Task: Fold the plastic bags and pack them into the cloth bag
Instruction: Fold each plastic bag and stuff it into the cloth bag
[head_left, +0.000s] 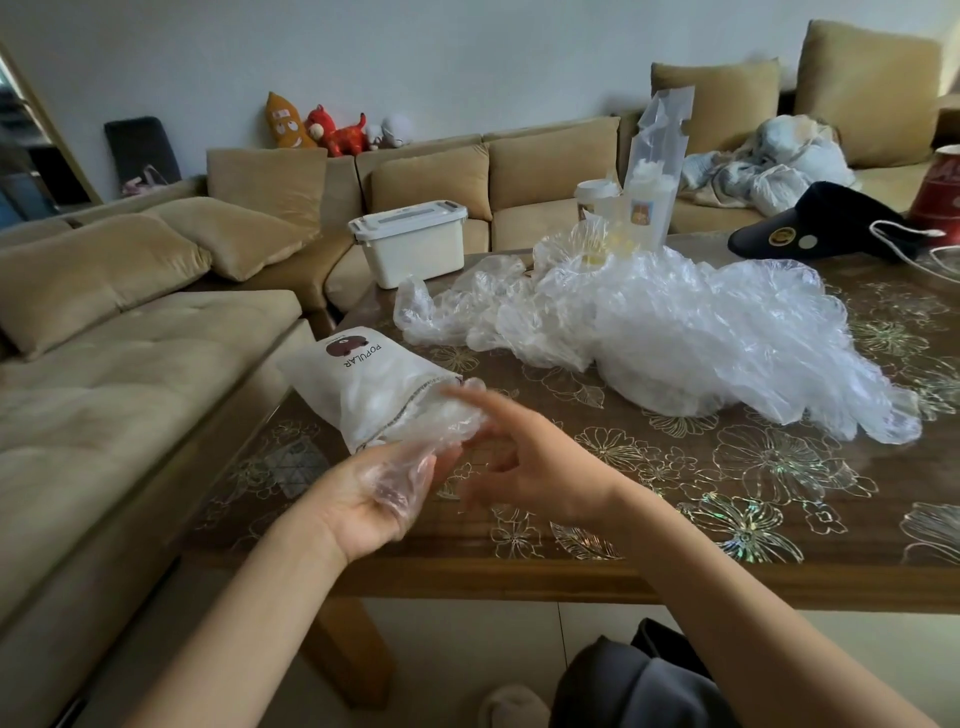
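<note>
Step in hand: I judge I'm at the packing stage, feeding one clear plastic bag (415, 454) into the cloth bag (358, 387).
Left hand: my left hand (371, 501) is palm up, fingers curled loosely round the near end of the clear plastic bag and holding it. The far end of that bag reaches the cloth bag's opening.
Right hand: my right hand (524, 467) is blurred. Its fingers look spread and hold nothing, with the forefinger stretched far-left toward the opening. I can't tell whether the fingertip touches the plastic.
Cloth bag: it lies flat on the near-left corner of the table (727, 525). Its printed, closed end points far-left and its stitched mouth faces near-right, straight at my hands. It already looks partly stuffed.
Key relation: the cloth bag's long axis runs from far-left to near-right, in line with the held plastic, so I judge the push goes far-left along that axis. The left hand is just beside the mouth and nearer. The right sits slightly to the right, placed to poke the plastic in.
Remaining work: the pile of plastic bags (675, 332) lies loose mid-table, to the right and farther off, apart from the cloth bag.
Risk: I judge the slippery film may spring back out of the mouth.
</note>
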